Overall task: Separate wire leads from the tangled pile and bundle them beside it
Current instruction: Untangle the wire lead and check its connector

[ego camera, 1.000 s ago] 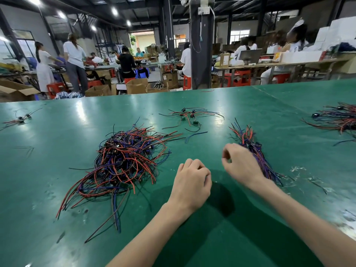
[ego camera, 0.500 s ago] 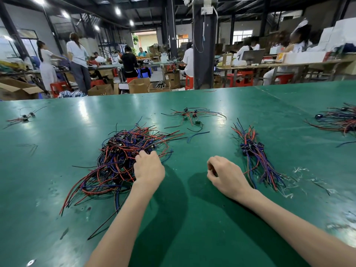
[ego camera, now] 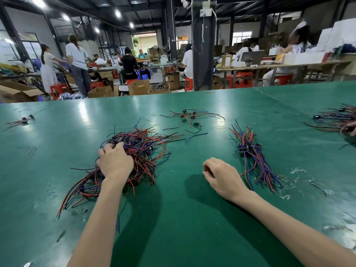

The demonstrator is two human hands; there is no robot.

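Note:
A tangled pile of red, blue and black wire leads (ego camera: 142,149) lies on the green table (ego camera: 183,218), left of centre. My left hand (ego camera: 115,162) is on the pile's near left side, its fingers curled into the wires and gripping a clump. To the right lies a sorted bundle of leads (ego camera: 252,158) with their small black connectors lined up together. My right hand (ego camera: 221,176) rests on the table just left of that bundle, fingers curled under, holding nothing.
A few loose leads (ego camera: 190,116) lie behind the pile, and a single blue wire (ego camera: 196,135) beside them. A small cluster (ego camera: 24,119) sits far left. Another pile (ego camera: 335,118) and another person's hand (ego camera: 349,129) are at the right edge. Clear plastic scraps (ego camera: 300,170) lie near the bundle.
My left hand has travelled left from the table's middle onto the tangled pile and dug into it. My right hand has drawn back off the sorted bundle toward me.

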